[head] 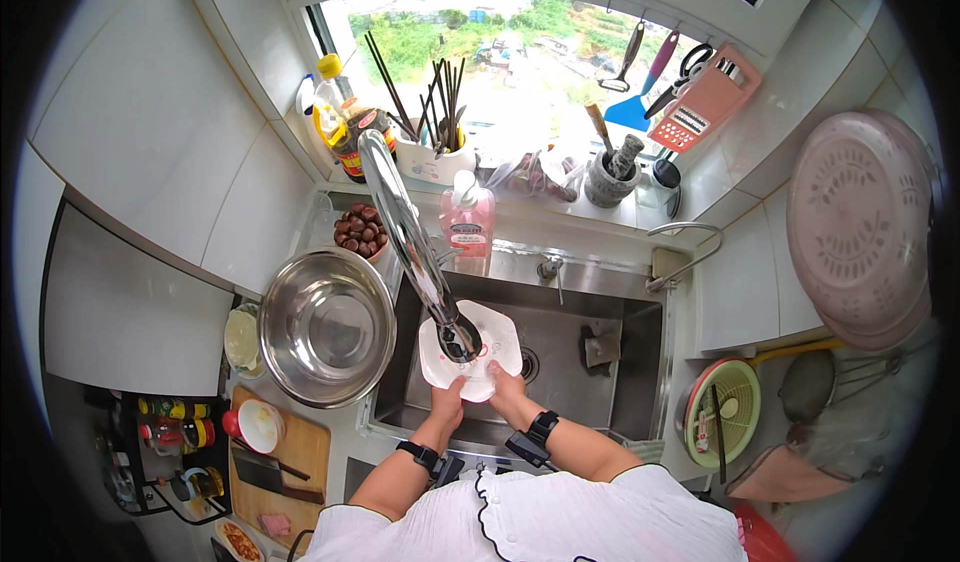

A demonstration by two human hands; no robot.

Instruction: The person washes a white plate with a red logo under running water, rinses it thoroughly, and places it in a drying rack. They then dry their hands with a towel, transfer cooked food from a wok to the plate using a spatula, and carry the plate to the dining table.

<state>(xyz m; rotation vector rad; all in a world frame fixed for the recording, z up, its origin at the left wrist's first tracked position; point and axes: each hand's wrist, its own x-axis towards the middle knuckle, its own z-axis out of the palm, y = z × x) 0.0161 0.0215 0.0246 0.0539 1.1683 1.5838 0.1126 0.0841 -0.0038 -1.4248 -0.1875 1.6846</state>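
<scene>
A white plate [499, 329] with small printed figures is held over the left part of a stainless steel sink [555, 329]. My left hand [448, 400] grips its near left edge, and my right hand [508, 383] grips its near right edge, both with thumbs on top. The chrome faucet [409, 239] reaches down in front of the plate and covers part of its middle; whether water runs I cannot tell. Behind the plate, to its right, shows the sink drain [529, 365]. A sponge or cloth [602, 348] lies at the right of the sink floor.
Left of the sink stands a large steel bowl [330, 329], with chestnuts [361, 230] behind it. A pink soap bottle [469, 224] stands at the back rim. A cleaver [262, 472] lies on a wooden cutting board [311, 442]. At right sits a green colander [739, 404].
</scene>
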